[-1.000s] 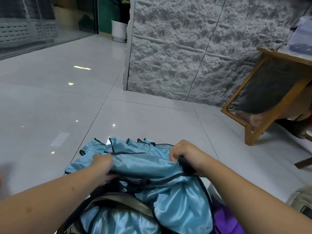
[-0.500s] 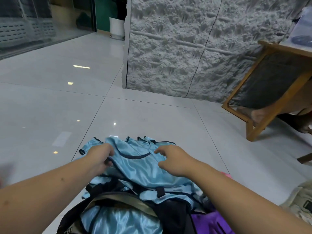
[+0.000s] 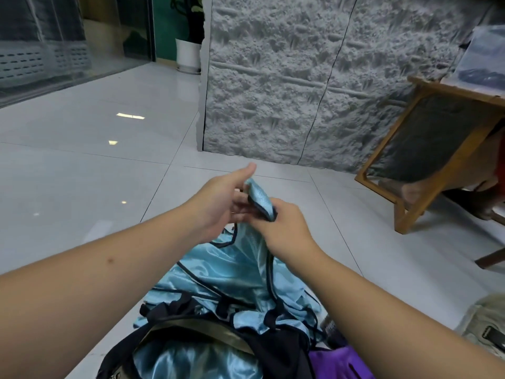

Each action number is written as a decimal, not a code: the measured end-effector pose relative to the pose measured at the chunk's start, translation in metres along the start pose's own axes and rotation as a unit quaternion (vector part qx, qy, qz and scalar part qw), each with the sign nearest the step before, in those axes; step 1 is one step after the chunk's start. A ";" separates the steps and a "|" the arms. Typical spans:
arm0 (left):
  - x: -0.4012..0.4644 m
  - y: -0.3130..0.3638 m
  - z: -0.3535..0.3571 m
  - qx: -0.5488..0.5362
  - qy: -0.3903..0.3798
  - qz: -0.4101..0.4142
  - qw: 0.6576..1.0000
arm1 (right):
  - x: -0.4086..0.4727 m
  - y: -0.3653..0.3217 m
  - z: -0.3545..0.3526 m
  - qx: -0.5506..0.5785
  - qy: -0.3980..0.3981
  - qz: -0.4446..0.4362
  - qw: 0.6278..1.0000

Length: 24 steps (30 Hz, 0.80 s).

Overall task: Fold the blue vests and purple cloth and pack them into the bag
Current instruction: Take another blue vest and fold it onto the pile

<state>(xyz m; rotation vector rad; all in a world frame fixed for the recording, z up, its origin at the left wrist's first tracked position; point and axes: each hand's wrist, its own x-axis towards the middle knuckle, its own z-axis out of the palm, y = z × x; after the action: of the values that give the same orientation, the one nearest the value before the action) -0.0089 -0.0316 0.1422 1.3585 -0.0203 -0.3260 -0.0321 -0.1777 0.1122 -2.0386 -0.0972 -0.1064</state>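
Head view, centre: right hand (image 3: 284, 228) pinches lifted vest (image 3: 240, 272) strap; left hand (image 3: 221, 203) half-open, touching it. Bag (image 3: 276, 348) below, purple cloth (image 3: 338, 363) lower right. Step: folding; next needs spreading flat.

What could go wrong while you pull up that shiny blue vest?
Two things, maybe. The right hand lifts only a strap end of the blue vest, while the left hand is open beside it, so the slippery cloth could slide free. The vest's lower part lies among the black bag straps, so pulling might snag it or drag other vests out. The purple cloth sits at the bag's edge and could get buried.
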 end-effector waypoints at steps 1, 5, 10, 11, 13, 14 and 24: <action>0.002 0.000 -0.005 -0.001 0.032 0.003 0.999 | 0.002 -0.001 -0.005 0.006 0.008 0.009 1.000; 0.017 -0.042 -0.043 0.060 0.198 -0.035 0.978 | 0.007 -0.001 -0.014 0.036 0.041 0.049 0.997; 0.024 -0.122 -0.093 0.263 0.210 -0.132 0.932 | 0.009 -0.013 -0.025 0.139 0.051 0.056 0.987; 0.024 -0.132 -0.099 0.234 0.216 -0.152 0.936 | 0.009 -0.018 -0.028 0.159 0.048 0.046 0.985; 0.025 -0.144 -0.107 0.140 0.246 -0.191 0.940 | 0.008 -0.033 -0.035 0.213 0.039 0.022 0.976; 0.026 -0.147 -0.110 0.092 0.259 -0.198 0.941 | 0.009 -0.040 -0.039 0.240 0.034 0.014 0.970; 0.029 -0.126 -0.095 -0.040 0.113 -0.228 0.966 | 0.016 -0.059 -0.054 0.290 0.045 -0.006 0.956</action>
<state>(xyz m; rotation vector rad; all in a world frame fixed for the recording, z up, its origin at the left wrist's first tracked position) 0.0101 0.0305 -0.0041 1.3039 0.4972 -0.5499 -0.0247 -0.1987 0.1904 -1.4430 -0.0729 -0.1575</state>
